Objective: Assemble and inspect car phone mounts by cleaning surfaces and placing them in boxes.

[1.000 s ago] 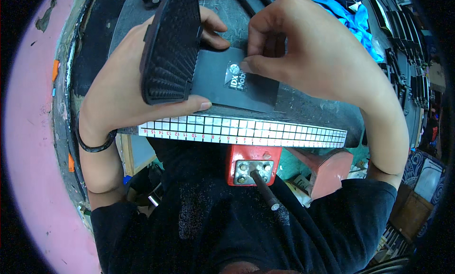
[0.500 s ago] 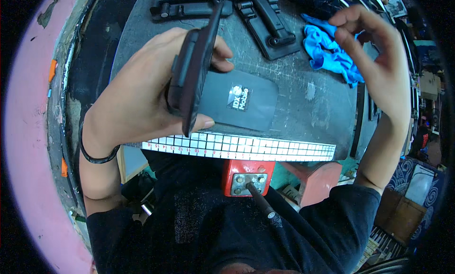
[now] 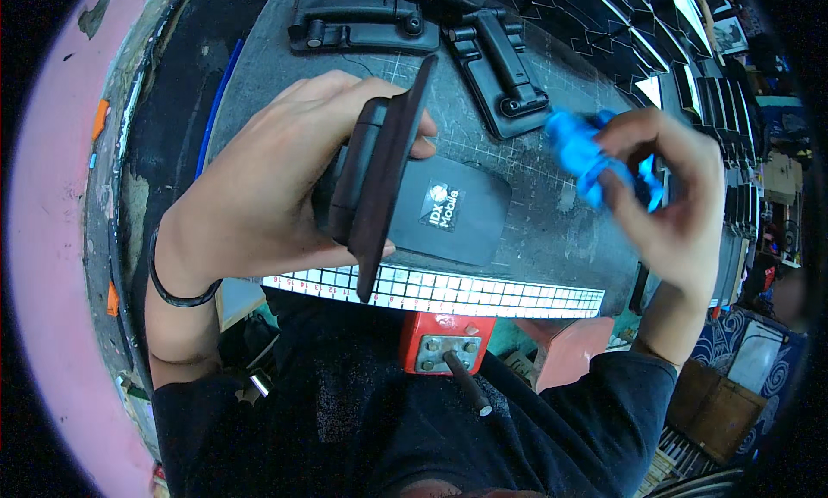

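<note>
My left hand (image 3: 259, 179) is closed around a black folding phone stand (image 3: 483, 209), gripping it at its hinged middle. The stand's flat plate, with a small white printed logo, faces up. Its other panel rises nearly on edge beside my fingers and hides part of my grip. On the right, my right hand (image 3: 677, 200), slightly blurred, pinches a crumpled blue cloth (image 3: 576, 149). The cloth bunches out between thumb and fingers and seems lifted at least partly off the table.
Two more black folding stands, one at the back left (image 3: 371, 32) and one at the back middle (image 3: 509, 75), lie on the dark worn tabletop (image 3: 552, 239). A white ruler strip (image 3: 500, 295) runs along the near edge. Below it sits a red bolted block (image 3: 448, 343) with a metal rod.
My right hand has come down and closed on the blue cloth, drawing it nearer. The held stand has shifted slightly right in my left hand. The view has also tilted a little.
</note>
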`<state>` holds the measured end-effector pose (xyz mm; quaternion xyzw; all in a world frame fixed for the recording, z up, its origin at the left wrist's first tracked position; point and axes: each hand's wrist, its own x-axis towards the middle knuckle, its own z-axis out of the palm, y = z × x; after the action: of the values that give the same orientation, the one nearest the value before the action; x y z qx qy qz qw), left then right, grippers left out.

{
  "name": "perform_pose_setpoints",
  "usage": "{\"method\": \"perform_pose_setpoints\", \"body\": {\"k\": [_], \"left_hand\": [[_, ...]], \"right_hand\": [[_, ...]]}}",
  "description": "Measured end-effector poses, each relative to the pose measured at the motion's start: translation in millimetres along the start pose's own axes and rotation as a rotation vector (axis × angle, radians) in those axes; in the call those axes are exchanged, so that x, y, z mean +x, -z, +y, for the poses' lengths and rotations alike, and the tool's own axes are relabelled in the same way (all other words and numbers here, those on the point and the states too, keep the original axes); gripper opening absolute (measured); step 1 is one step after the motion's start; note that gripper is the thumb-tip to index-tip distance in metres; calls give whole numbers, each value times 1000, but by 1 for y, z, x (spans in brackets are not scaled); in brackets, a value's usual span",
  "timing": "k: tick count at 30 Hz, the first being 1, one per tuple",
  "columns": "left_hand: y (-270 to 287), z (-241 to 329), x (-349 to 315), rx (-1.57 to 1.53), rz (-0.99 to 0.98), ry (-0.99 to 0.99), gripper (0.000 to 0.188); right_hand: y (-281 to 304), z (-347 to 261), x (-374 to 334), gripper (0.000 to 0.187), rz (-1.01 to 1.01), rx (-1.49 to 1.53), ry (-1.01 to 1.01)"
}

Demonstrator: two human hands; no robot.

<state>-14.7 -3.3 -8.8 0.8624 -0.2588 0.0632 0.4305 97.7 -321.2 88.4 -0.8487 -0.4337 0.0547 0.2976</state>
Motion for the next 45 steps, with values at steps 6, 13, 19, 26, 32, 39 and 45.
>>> {"method": "perform_pose_setpoints", "body": {"k": [6, 13, 19, 26, 32, 39, 45], "left_hand": [[2, 14, 3, 88, 34, 7, 81], [4, 20, 9, 109, -25, 103, 75], [13, 20, 11, 72, -104, 120, 75], [10, 22, 5, -3, -104, 178, 82], [10, 22, -5, 138, -94, 109, 90], [-5, 10, -5, 45, -25, 256, 97], [0, 4, 6, 116, -108, 20, 100]], "right_hand": [[-62, -9, 8, 37, -179, -253, 497], [-66, -8, 3, 37, -162, -194, 480], [-64, -14, 3, 43, -215, -158, 439], [-71, -15, 6, 46, -143, -32, 387], [-71, -14, 4, 47, -68, -101, 490], [-74, -7, 6, 30, -107, -213, 443], [-81, -6, 5, 28, -43, -205, 471]]}}
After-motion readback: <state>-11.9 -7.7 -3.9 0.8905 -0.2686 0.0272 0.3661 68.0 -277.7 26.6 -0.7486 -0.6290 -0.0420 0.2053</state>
